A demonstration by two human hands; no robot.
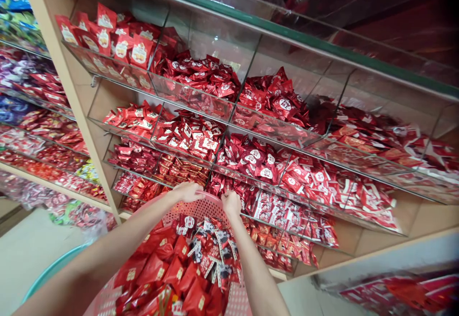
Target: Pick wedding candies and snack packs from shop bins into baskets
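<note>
Below me is a pink perforated plastic basket [195, 209], filled with red packets [175, 270] and some black-and-white printed packets [214, 249]. My left hand [189, 191] is closed over the basket's far rim. A short way to its right, my right hand [231, 203] grips the same rim. Both forearms reach across the basket and cover parts of its sides; its near side is out of view. Just beyond my hands are shelf compartments of small red packets [234, 187].
A tilted rack with clear-fronted shelves [190, 93] holds many red packets. Another rack [39, 96] stands at the left with coloured packets. A teal round rim [53, 268] shows on the floor at lower left. Red packages [405, 289] lie at lower right.
</note>
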